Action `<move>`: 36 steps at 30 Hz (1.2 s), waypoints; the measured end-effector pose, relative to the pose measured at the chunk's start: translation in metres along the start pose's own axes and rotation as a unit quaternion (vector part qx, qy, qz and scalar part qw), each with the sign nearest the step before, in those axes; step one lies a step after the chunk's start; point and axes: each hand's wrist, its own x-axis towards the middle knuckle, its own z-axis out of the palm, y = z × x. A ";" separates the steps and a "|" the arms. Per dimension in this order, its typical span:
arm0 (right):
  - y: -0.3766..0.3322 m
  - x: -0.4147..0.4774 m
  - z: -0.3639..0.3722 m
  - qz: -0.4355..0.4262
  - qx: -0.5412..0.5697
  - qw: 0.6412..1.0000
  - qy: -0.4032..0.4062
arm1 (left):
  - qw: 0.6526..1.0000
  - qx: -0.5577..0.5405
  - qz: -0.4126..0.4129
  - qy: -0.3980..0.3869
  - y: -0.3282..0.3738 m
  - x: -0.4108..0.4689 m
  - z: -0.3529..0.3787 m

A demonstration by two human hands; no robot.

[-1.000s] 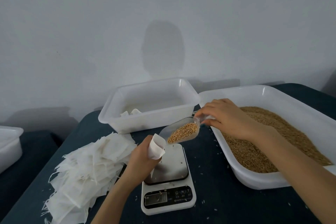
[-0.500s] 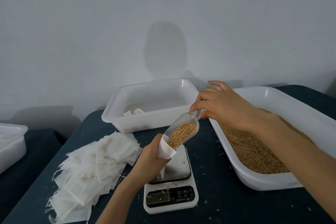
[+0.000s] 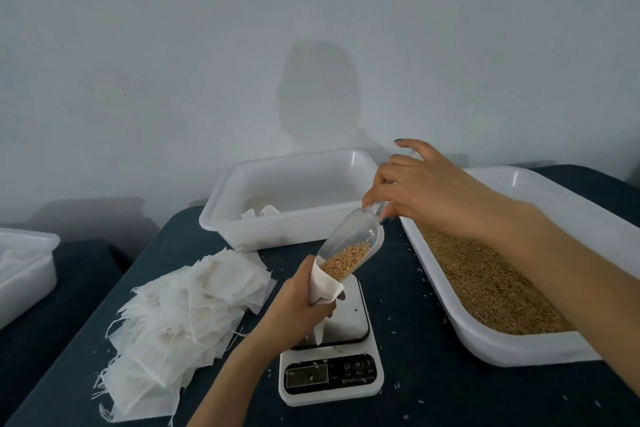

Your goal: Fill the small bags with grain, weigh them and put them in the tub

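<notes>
While my left hand (image 3: pixel 298 305) grips a small white bag (image 3: pixel 328 289) around its upper part, fingers curled about it, the bag's mouth stands open and tilted toward the right. Its lower end hangs down over the steel platform of the scale (image 3: pixel 332 369); I cannot tell whether it touches the platform. My right hand (image 3: pixel 427 191) pinches the handle of a clear plastic scoop (image 3: pixel 351 230) between thumb and fingers, with my little finger lifted away from the rest. The scoop slopes down to the left, its front lip inside the bag's mouth, and the grain (image 3: pixel 343 259) has gathered at that low end, right at the opening.

The scale sits near me in the middle of the dark blue table (image 3: pixel 433 392), its display too dim to read. Just left of it lies a loose heap of empty bags (image 3: pixel 187 315) with their strings trailing. At the far side stands the white tub (image 3: pixel 277 230), holding a couple of white bags (image 3: pixel 263 211) in its left corner. On the right, a larger white tray (image 3: pixel 512 354) holds the bulk grain (image 3: pixel 485 288), and my right forearm crosses above it. Stray kernels (image 3: pixel 423 274) dot the tabletop between the scale and the tray. Another white tub (image 3: pixel 31 274) shows at the far left edge, on a separate surface, well apart from the rest.
</notes>
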 end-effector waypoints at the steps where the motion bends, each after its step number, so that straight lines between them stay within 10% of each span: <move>1: 0.001 -0.001 0.001 0.002 0.000 1.000 0.001 | 1.000 -0.007 0.002 -0.002 0.000 -0.001 0.000; 9: 0.010 -0.023 0.024 0.112 0.122 0.983 -0.080 | 0.999 -0.025 0.029 0.005 0.001 -0.003 -0.005; 17: 0.010 -0.056 0.051 0.295 0.463 0.827 -0.123 | 0.995 -0.068 0.064 0.036 0.005 -0.001 -0.008; 25: 0.045 -0.089 0.074 0.499 0.299 0.809 -0.080 | 0.995 0.022 0.075 0.058 0.016 0.012 -0.021; 36: 0.042 -0.102 0.080 0.474 0.124 0.790 -0.369 | 0.995 0.031 0.030 0.085 -0.026 0.010 -0.011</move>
